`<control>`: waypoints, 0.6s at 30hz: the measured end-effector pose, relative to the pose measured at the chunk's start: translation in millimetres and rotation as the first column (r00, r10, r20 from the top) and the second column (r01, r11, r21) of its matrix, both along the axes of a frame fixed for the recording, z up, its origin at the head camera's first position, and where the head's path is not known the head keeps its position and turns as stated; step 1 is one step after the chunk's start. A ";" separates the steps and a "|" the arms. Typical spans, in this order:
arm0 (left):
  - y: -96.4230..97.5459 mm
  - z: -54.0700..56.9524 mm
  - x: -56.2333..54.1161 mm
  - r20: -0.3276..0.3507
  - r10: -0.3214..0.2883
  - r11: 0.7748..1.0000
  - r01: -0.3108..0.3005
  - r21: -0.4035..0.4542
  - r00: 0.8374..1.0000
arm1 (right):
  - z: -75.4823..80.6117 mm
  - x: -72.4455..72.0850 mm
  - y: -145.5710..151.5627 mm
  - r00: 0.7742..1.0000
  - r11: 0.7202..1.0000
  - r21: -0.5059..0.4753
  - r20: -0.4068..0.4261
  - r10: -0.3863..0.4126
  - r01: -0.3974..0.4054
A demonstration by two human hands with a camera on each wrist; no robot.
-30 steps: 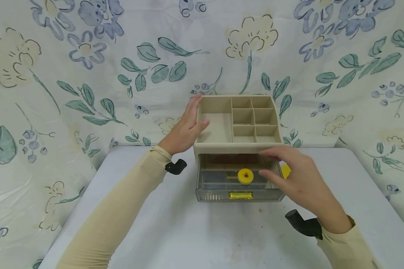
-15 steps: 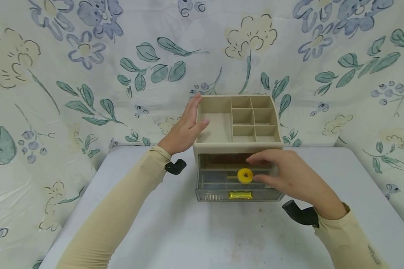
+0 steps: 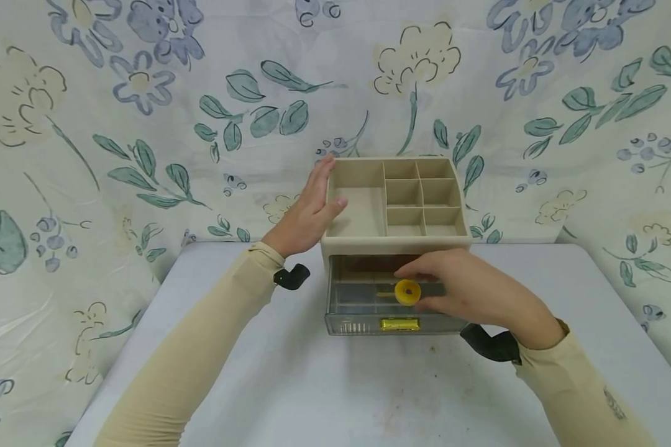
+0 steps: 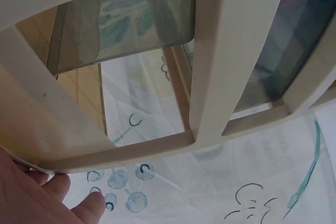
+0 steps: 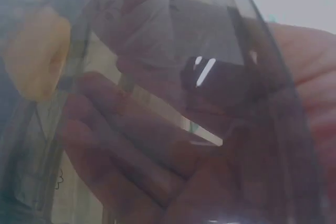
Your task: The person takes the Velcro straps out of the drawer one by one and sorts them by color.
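In the head view a cream desk organizer (image 3: pixel 396 245) stands on the table, its smoky clear drawer (image 3: pixel 346 325) pulled out towards me. Inside the drawer lies a small yellow ring-shaped roll (image 3: pixel 407 292) with a thin yellow strip running left. My left hand (image 3: pixel 307 214) holds the organizer's left side, thumb over the top rim; in the left wrist view its fingertips lie along the cream frame (image 4: pixel 207 66). My right hand (image 3: pixel 470 288) reaches over the drawer, thumb and fingers parted around the roll's right side. Through the clear plastic, the right wrist view shows its fingers (image 5: pixel 105 129) loosely bent.
The organizer's top has one large compartment (image 3: pixel 363 211) and several small ones (image 3: pixel 438 194). A yellow handle (image 3: pixel 399 325) sits on the drawer front. Beneath is a white table (image 3: pixel 313 397), backed by a floral cloth (image 3: pixel 335 93). Each wrist carries a black camera mount (image 3: pixel 292 277).
My right hand has moved left over the drawer, from its right edge to the yellow roll, covering more of the drawer. My left hand and the roll stay in place.
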State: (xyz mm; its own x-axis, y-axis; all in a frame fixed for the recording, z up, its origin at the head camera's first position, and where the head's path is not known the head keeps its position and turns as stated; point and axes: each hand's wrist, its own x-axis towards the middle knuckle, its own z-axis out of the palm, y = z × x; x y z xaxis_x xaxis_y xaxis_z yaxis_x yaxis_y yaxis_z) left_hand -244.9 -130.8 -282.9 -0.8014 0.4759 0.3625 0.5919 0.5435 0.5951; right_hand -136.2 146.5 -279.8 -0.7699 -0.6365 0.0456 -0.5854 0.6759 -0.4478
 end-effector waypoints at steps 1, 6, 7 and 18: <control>0.1 0.1 0.1 0.001 0.000 1.000 0.000 0.001 1.000 | 0.4 -0.7 -0.6 1.000 1.000 0.006 0.006 0.007 -0.007; 0.2 0.5 0.7 0.002 -0.002 1.000 0.002 0.000 1.000 | 1.1 -4.1 -3.7 0.999 0.999 0.046 0.038 0.020 -0.022; 0.4 0.6 0.8 0.001 -0.003 1.000 0.003 -0.001 1.000 | 1.0 -4.7 -4.2 0.999 0.998 0.054 0.037 0.023 -0.025; 0.3 0.1 0.1 0.002 -0.003 1.000 0.003 0.006 1.000 | -1.8 -8.8 -9.5 0.998 0.990 0.127 -0.033 0.060 -0.056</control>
State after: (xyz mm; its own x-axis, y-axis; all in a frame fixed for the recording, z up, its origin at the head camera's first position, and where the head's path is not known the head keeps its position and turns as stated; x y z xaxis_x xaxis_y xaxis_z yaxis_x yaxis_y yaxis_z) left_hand -244.8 -130.6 -282.8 -0.8004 0.4765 0.3637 0.5926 0.5380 0.5994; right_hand -145.0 137.0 -281.7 -0.7307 -0.6826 -0.0103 -0.6397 0.6898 -0.3391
